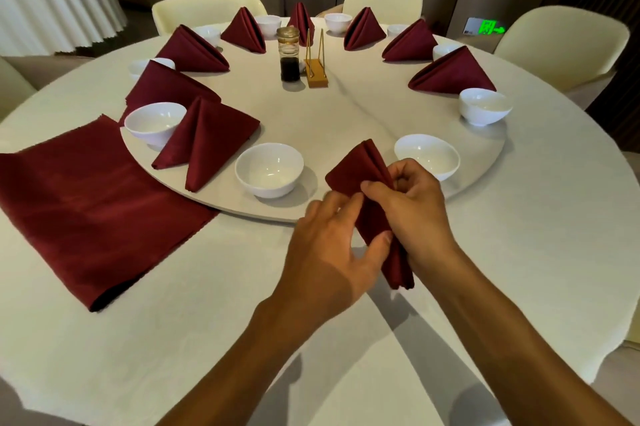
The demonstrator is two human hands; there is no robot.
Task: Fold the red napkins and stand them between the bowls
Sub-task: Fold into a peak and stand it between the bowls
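Observation:
Both hands hold a folded red napkin (360, 169) over the near edge of the round turntable (346, 114). My left hand (332, 245) pinches its lower part; my right hand (412, 204) grips its right side. The napkin's peak points up between two white bowls, one to the left (269, 169) and one to the right (427, 154). Several folded red napkins stand around the turntable, the nearest (204, 141) beside another bowl (154, 123). A flat stack of unfolded red napkins (86, 204) lies on the tablecloth at the left.
A dark sauce bottle (290, 55) and a gold stand (316, 70) sit at the turntable's centre. Cream chairs (561, 41) ring the far side of the table. Another draped table (59, 3) stands at the back left. White tablecloth (173, 339) covers the near area.

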